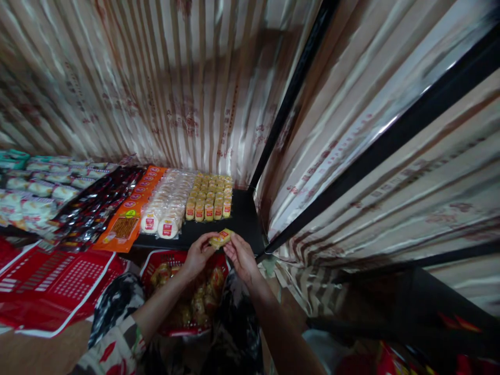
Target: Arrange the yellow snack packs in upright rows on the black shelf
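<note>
Between my two hands is a small yellow snack packet [221, 238] with a red label, held over the front edge of the black shelf [244, 224]. My left hand [200, 254] pinches its left end, and my right hand [241, 255] pinches the right end. Just beyond stand neat rows of matching yellow snack packets [209, 200] on the shelf. Below my hands, a red basket [146, 265] between my knees holds more yellow-wrapped packets [199, 302], partly hidden by my left forearm.
Left along the shelf lie round white crackers in clear wrap [167, 211], an orange snack bag [125, 224], dark packets [91, 213] and white packets [31, 205]. Another red basket [58, 281] sits at left. Black posts [289, 99] and striped sheeting [203, 104] close in behind and right.
</note>
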The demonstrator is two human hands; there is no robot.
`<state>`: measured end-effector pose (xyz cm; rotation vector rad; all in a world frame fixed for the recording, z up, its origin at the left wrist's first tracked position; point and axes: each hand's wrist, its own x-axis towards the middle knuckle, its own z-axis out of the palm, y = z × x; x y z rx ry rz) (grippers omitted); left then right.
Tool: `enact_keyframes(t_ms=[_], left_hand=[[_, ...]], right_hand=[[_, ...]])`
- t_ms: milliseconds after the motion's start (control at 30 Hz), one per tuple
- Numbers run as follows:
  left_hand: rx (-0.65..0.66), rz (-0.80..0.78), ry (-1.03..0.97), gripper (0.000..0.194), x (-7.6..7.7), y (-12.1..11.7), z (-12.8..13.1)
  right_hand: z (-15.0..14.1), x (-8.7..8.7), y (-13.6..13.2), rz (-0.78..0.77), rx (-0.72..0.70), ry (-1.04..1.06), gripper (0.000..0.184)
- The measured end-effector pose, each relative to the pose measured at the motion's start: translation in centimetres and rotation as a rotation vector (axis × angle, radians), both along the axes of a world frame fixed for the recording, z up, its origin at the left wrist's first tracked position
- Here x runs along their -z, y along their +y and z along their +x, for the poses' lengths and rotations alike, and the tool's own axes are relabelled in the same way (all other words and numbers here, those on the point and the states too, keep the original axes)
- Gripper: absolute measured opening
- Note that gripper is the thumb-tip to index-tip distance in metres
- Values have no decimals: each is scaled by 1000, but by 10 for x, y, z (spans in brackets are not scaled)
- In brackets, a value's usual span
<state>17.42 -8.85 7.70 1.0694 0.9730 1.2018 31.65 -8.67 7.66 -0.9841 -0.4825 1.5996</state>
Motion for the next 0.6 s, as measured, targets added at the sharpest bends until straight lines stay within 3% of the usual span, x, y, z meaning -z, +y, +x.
enact_keyframes(t_ms=[200, 467, 600], left_hand=[[58, 18, 18, 32, 2, 12, 3], [87, -53, 67, 39, -9, 32, 10], [203, -99, 96, 35, -14, 56, 13]], right_hand=[[6, 3, 15, -12, 25, -119, 34], [17, 14, 27, 16, 26, -290, 43], [29, 15, 31, 224, 21, -549, 48]])
